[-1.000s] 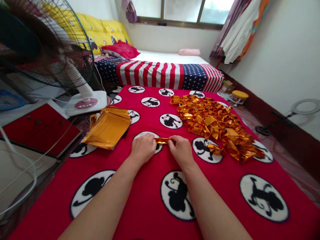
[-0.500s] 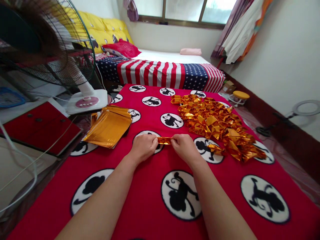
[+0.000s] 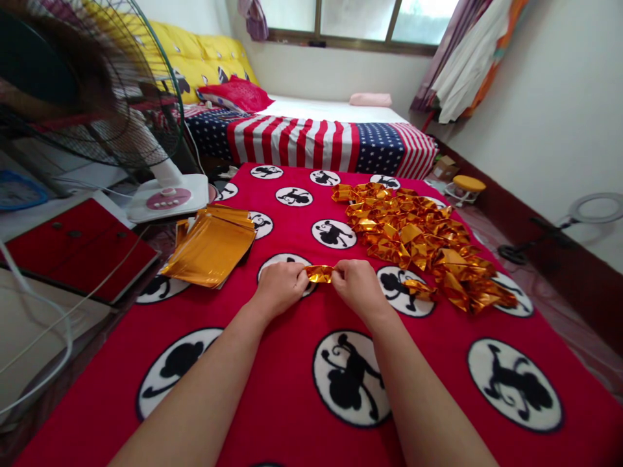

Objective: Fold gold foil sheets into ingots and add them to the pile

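Between my two hands is a small folded piece of shiny gold foil paper (image 3: 320,274), held just above the red cloth. My left hand (image 3: 281,285) is closed on its left end, fingers curled and thumb on top. The right end is pinched by my right hand (image 3: 357,283). Left of my hands lies a stack of flat gold foil sheets (image 3: 209,250), slightly fanned. To the right, a heap of folded gold foil pieces (image 3: 409,227) spreads over the cloth, and one small foil piece (image 3: 419,290) sits at its near edge, close to my right hand.
The red cloth with monkey prints (image 3: 292,402) covers the surface under my arms. A fan (image 3: 168,194) stands at the left, beside a red panel (image 3: 82,240). Behind is a bed (image 3: 311,139) with a striped cover. A yellow stool (image 3: 468,184) and ring-light stand (image 3: 559,227) are at right.
The foil piece between my hands looks a little wider and more opened out in the middle. My hands have hardly moved and keep hold of both ends.
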The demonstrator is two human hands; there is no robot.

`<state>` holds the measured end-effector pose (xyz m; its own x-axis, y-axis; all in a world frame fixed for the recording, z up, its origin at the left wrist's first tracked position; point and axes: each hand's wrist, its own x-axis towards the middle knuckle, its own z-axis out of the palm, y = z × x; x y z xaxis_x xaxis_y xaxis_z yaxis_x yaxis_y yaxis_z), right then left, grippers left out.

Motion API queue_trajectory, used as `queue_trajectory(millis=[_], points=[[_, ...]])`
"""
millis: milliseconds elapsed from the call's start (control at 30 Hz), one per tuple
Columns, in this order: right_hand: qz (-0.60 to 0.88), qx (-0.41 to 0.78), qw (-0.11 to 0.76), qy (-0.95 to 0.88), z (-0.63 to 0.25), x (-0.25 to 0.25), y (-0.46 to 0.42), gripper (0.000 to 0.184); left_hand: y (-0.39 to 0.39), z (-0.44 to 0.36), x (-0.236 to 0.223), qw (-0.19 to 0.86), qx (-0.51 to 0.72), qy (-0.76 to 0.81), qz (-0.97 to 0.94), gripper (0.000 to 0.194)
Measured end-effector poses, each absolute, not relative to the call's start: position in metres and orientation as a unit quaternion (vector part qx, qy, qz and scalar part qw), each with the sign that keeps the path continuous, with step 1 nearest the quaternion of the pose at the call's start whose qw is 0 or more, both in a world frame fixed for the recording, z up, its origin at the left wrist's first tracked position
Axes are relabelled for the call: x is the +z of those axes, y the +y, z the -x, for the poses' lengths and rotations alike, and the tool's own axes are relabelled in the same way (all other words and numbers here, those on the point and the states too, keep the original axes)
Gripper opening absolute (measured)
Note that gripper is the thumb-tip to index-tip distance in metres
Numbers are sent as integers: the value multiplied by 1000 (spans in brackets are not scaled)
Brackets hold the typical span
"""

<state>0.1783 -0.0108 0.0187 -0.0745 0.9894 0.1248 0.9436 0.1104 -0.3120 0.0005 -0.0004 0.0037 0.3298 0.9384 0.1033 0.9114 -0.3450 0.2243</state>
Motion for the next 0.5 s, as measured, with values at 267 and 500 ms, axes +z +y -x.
queue_trajectory(millis=[267, 500], points=[[668, 64, 140, -728, -176, 20, -13, 24, 0, -1, 0, 46, 100, 563, -819, 41], [669, 53, 126, -730, -173, 21, -14, 25, 0, -1, -2, 54, 110, 569, -813, 42]])
